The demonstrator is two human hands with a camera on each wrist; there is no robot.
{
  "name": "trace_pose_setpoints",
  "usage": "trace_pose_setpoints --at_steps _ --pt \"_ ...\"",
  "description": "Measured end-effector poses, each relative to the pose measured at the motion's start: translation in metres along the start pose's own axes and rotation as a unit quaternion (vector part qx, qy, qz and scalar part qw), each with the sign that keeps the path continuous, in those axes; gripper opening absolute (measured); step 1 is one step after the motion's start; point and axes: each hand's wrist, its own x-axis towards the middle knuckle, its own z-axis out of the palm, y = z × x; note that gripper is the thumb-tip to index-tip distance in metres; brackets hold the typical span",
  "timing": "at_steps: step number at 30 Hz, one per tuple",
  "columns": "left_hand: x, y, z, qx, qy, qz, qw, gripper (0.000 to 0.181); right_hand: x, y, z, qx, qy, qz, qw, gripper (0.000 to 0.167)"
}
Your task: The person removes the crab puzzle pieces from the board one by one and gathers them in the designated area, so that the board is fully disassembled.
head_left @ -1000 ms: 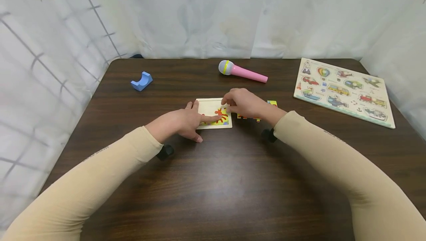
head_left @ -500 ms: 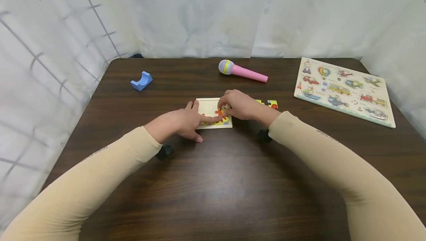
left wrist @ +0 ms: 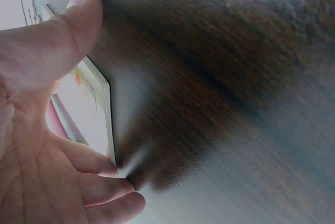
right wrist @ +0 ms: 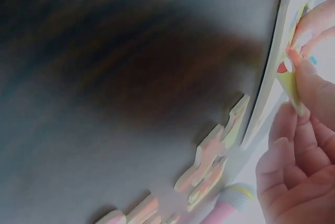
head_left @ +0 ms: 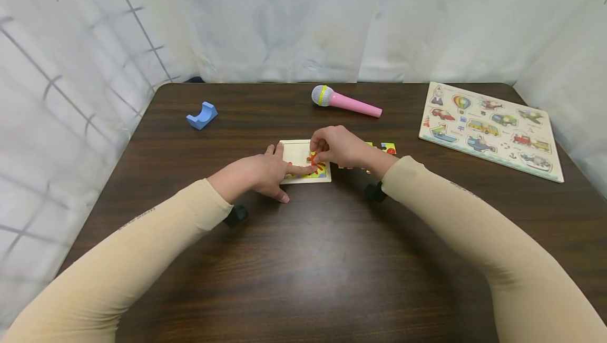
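A shallow wooden puzzle tray (head_left: 296, 148) lies mid-table, with yellow-and-red jigsaw pieces (head_left: 321, 174) along its near side. My left hand (head_left: 265, 173) rests spread over the tray's left part, its index finger straight along the fitted pieces. In the left wrist view, other fingertips (left wrist: 107, 169) touch near the frame's corner. Over the tray's right side, my right hand (head_left: 339, 146) pinches a jigsaw piece (right wrist: 289, 89) between thumb and fingers; the right wrist view shows it tilted. How it meets the neighbouring pieces is partly hidden by the fingers.
Loose jigsaw pieces (head_left: 389, 148) lie right of the tray, partly under the right wrist. Behind stands a pink toy microphone (head_left: 348, 103). A blue cradle-shaped block (head_left: 203, 116) is at the back left, and a vehicle picture board (head_left: 488, 129) at the right.
My right hand has shifted slightly left, over the tray's right side, then lifted a little. More of the loose pieces show beside its wrist. My left hand has stayed in place.
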Motion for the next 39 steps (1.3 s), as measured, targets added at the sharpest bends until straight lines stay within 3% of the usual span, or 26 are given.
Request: trace_pose_setpoints --at_steps 7,12,20,23,30,39 --pt "-0.001 0.003 -0.001 0.005 -0.003 -0.008 1.0000 0.087 -0.007 0.002 -0.006 0.023 0.027 -0.012 0.9993 0.013" --pt "-0.001 0.003 0.000 -0.001 -0.003 -0.012 0.9999 0.088 -0.024 0.015 -0.019 0.033 0.065 -0.004 0.9973 0.014" --pt "-0.002 0.004 0.000 -0.007 0.002 -0.008 0.9999 0.087 -0.067 0.057 -0.041 0.015 0.113 0.079 0.9903 0.015" --pt "-0.001 0.004 0.001 -0.005 0.001 -0.012 0.9999 0.088 -0.082 0.071 -0.044 0.003 0.113 0.100 0.9885 0.014" --pt "-0.001 0.002 0.001 -0.006 0.002 -0.015 0.9999 0.088 -0.109 0.093 -0.042 0.001 0.079 0.105 0.9913 0.014" --pt "0.000 0.002 0.001 -0.011 0.000 -0.014 0.9998 0.088 -0.112 0.098 -0.035 -0.024 0.075 0.097 0.9922 0.015"
